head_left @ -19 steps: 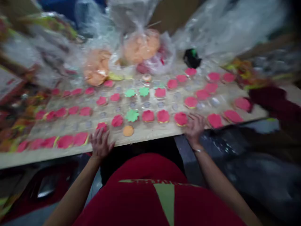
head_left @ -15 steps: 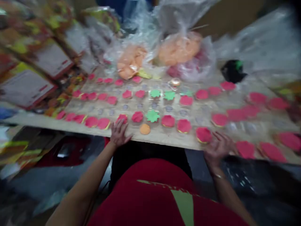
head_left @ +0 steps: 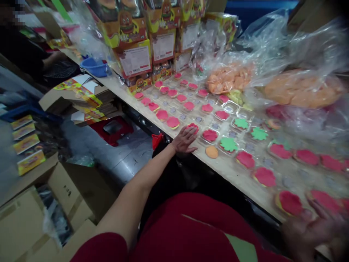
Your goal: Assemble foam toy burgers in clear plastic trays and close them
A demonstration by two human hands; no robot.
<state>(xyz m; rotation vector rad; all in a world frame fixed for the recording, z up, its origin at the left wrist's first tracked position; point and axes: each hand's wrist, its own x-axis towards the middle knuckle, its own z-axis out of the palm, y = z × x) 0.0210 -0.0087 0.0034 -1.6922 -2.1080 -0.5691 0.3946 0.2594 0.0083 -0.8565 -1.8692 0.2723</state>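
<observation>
My left hand (head_left: 185, 140) lies flat with spread fingers on the near edge of a wooden table (head_left: 231, 169), its fingertips touching a pink candy piece (head_left: 192, 127). My right hand (head_left: 313, 227) is blurred at the lower right, fingers apart beside a pink piece (head_left: 289, 202) near the table edge. Rows of pink pieces in clear plastic trays (head_left: 209, 135) cover the table. Three green leaf-shaped pieces (head_left: 228, 144) and one loose orange disc (head_left: 211, 151) lie among them.
Clear bags of orange pieces (head_left: 228, 78) sit at the back. Burger-printed boxes (head_left: 135, 47) stand at the far left of the table, beside a blue bowl (head_left: 94, 67). Cardboard boxes (head_left: 35, 211) and a red stool (head_left: 113, 128) are on the floor. Another person (head_left: 24, 47) sits at the upper left.
The view has swung left, showing the floor and boxes. My left hand stays on the table edge by the same pink piece. My right hand now sits at the frame's lower right.
</observation>
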